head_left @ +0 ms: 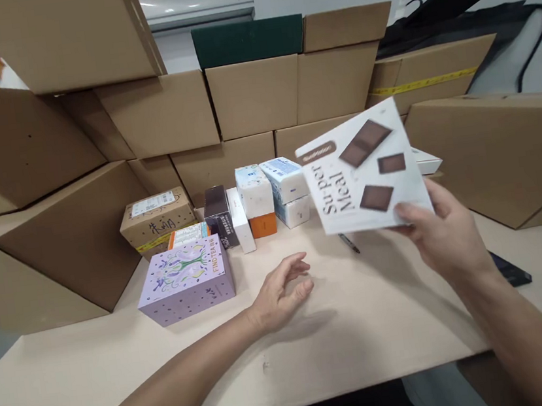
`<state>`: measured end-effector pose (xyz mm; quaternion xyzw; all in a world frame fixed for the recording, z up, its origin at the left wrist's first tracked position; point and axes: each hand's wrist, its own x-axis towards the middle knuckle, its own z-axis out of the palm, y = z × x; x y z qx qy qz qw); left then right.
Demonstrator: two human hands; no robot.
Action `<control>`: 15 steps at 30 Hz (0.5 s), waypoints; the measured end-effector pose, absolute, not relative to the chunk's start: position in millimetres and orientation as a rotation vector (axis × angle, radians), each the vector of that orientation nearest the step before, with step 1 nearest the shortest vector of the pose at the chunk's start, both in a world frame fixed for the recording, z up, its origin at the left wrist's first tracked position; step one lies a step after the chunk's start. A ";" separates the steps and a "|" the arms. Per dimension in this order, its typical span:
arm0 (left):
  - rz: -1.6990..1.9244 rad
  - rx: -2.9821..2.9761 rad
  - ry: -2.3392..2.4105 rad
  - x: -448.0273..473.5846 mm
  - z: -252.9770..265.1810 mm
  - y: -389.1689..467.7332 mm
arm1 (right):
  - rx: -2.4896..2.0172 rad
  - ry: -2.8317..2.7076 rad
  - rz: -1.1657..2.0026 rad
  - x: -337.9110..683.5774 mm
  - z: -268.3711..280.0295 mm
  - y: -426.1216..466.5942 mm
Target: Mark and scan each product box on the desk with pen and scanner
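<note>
My right hand [445, 234] grips a flat white box [348, 187] by its lower right corner, with the thumb on its front. "Super Meal" and brown chocolate-like bars are printed on that face. The box is held up above the table, tilted. Over the middle of the table my left hand [282, 294] is open and holds nothing, fingers loosely curved. Left of it rests a lilac box [186, 279] marked "FIND TEA". A pen [349, 243] lies on the table, partly behind the white box.
Tissue packs [254, 192] stand beside a slim white box [240, 220] and a dark box [217, 216]. A taped cardboard parcel [157, 220] sits further left. Large cartons [253, 96] wall off the back and sides. A dark flat object [511, 269] lies at the right.
</note>
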<state>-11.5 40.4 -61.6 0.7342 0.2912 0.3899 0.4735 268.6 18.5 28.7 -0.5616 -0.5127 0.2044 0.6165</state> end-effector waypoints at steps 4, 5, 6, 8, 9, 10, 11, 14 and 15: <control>0.901 1.891 0.774 -11.9 -60.0 39.3 | -1.608 -1.128 0.095 282.1 47.4 67.1; 0.890 1.915 0.790 -11.6 -58.9 39.0 | -1.727 -1.130 -0.005 284.3 47.7 80.9; 0.880 1.939 0.803 -11.4 -57.6 38.7 | -1.796 -1.148 -0.047 285.7 46.2 94.8; 0.851 1.986 0.825 -10.9 -54.7 38.0 | -1.847 -1.178 -0.037 285.2 39.7 121.4; 0.838 2.006 0.837 -10.7 -53.2 37.6 | -1.847 -1.194 -0.015 283.4 35.6 133.5; 0.828 2.023 0.845 -10.6 -51.9 37.3 | -1.848 -1.202 0.003 280.4 31.5 144.4; 0.822 2.036 0.853 -10.5 -50.7 36.9 | -1.851 -1.209 0.015 276.7 27.7 154.0; 0.819 2.049 0.871 -10.5 -48.9 36.5 | -1.881 -1.208 0.043 263.1 20.4 174.2; 0.817 2.046 0.876 -10.5 -48.9 36.7 | -1.891 -1.214 0.053 258.9 19.4 178.3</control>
